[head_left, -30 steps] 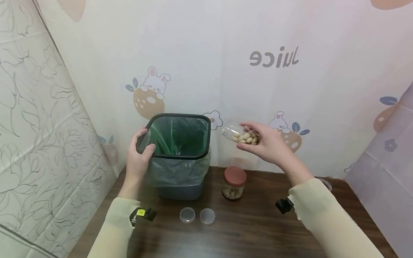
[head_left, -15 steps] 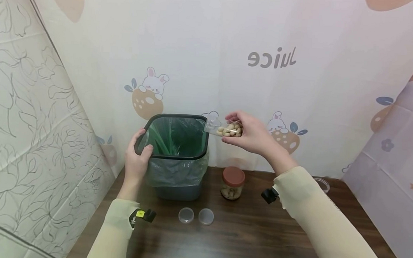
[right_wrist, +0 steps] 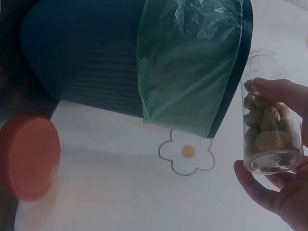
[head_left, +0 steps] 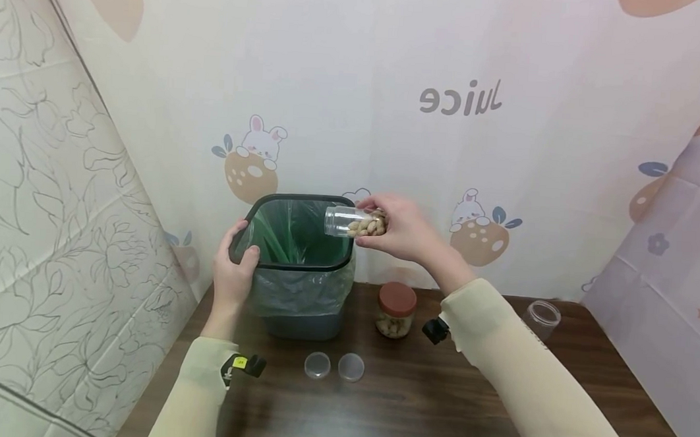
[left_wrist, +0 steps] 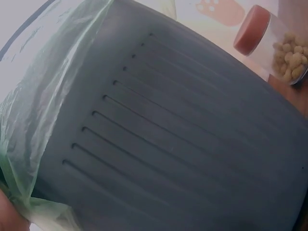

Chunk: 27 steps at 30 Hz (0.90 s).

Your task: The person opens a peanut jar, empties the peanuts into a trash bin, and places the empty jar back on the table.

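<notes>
While my right hand [head_left: 399,228] holds a clear jar [head_left: 339,222] on its side, the fingers curl round its base end, parted just as wide as the jar. Its mouth points left, above the opening of a bin [head_left: 303,325], with the jar crossing over the bin's right rim. My left hand [head_left: 234,266] grips the rim at the near left corner.

From the head view my right hand covers the jar's base; the right wrist view bares it, with pale nuts [right_wrist: 269,120] heaped against it. The left wrist view brings out the ridges down the bin's side, which fill most of that picture and leave only a sliver of hand at the lower left corner. A translucent green liner [head_left: 301,292] is folded out over the rim and screens the upper wall.

Just right of the bin, on the desk [head_left: 411,413], stands a red-lidded jar [head_left: 395,313] with more nuts inside. Nearer me lie two clear discs, a left one [head_left: 317,365] and a right one [head_left: 351,368], side by side. Farther right is another clear jar [head_left: 542,316], its lower part hidden behind my sleeve [head_left: 499,325].
</notes>
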Tool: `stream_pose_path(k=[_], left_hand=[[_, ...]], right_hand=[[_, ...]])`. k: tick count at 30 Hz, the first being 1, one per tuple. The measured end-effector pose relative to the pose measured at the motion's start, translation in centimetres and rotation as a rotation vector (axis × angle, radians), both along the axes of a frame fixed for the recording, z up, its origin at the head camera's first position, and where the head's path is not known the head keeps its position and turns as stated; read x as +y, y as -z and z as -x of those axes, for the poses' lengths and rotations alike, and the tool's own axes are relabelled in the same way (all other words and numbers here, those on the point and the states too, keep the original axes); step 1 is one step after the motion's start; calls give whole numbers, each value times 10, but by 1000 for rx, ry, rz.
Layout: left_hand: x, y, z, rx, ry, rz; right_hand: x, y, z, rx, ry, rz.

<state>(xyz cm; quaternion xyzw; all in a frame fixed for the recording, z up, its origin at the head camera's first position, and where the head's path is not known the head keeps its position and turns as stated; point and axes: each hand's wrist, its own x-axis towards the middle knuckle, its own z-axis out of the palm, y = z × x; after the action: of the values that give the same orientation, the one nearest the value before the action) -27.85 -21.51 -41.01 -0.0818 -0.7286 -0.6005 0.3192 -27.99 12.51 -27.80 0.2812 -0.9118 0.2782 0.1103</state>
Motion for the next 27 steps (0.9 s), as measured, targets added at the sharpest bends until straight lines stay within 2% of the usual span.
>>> stream_pose_path(k=[9,19,27], left_hand=[[1,4,0,10,-14,1],[2,3,1,27,-10,5],[1,4,3,33,-17,-14]], right_hand=[[-12,7,-1,-22,-6,36],[-14,3,1,-39,-9,119],[-13,4,2,-39,-7,115]])
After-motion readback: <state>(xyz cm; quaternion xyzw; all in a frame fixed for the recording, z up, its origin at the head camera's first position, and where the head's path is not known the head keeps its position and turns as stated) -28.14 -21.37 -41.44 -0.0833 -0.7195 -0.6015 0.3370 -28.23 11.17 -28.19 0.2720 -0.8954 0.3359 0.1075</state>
